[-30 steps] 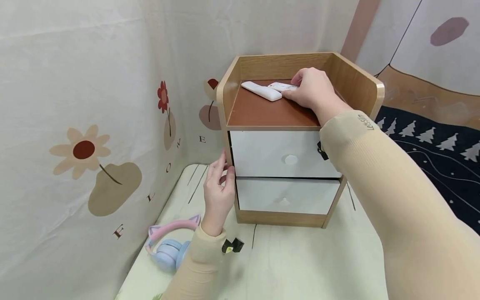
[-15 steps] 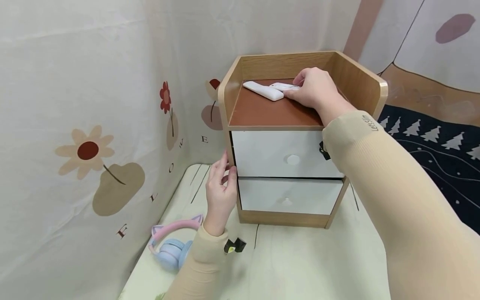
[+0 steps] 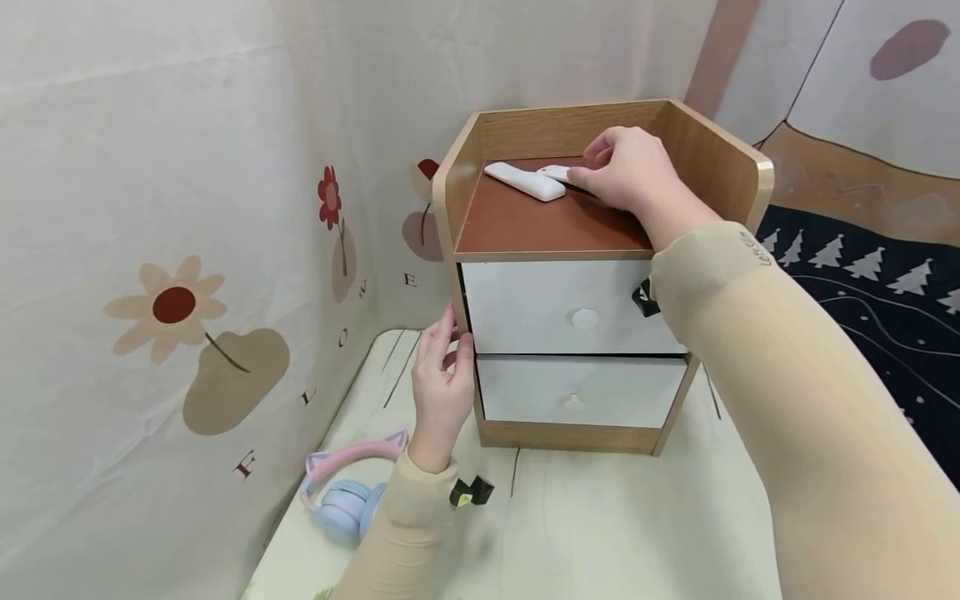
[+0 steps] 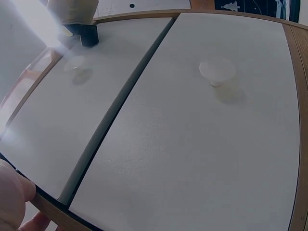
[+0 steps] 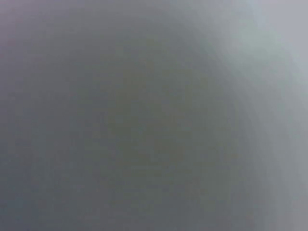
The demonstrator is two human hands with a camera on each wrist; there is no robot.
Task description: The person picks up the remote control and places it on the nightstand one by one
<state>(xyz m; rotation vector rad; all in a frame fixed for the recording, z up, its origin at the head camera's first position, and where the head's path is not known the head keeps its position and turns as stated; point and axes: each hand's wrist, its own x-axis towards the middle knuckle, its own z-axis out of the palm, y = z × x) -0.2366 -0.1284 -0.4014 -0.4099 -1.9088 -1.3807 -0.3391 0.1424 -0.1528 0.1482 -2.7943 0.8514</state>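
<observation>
My right hand [image 3: 630, 171] is over the top shelf of a small wooden cabinet [image 3: 566, 438], and its thumb and fingers pinch a white remote control [image 3: 553, 172], mostly hidden by the hand. Just left of it, a second white, smooth, remote-shaped piece [image 3: 525, 181] lies on the brown shelf surface [image 3: 517, 229]. Low on the cabinet's left side, my left hand [image 3: 441, 383] rests against the side panel, fingers pointing up. In the left wrist view its thumb [image 4: 25, 188] touches the front edge. The right wrist view is a grey blur.
Two white drawers, an upper one [image 3: 532, 308] and a lower one [image 3: 525, 392], have round knobs. Pink and blue cat-ear headphones [image 3: 341, 504] lie on the pale table [image 3: 600, 525] at left. Raised wooden walls [image 3: 720, 162] enclose the shelf's sides and back.
My right hand has shifted slightly right and up with the remote, and a dark shadow shows under it. The left hand stays at the cabinet's side.
</observation>
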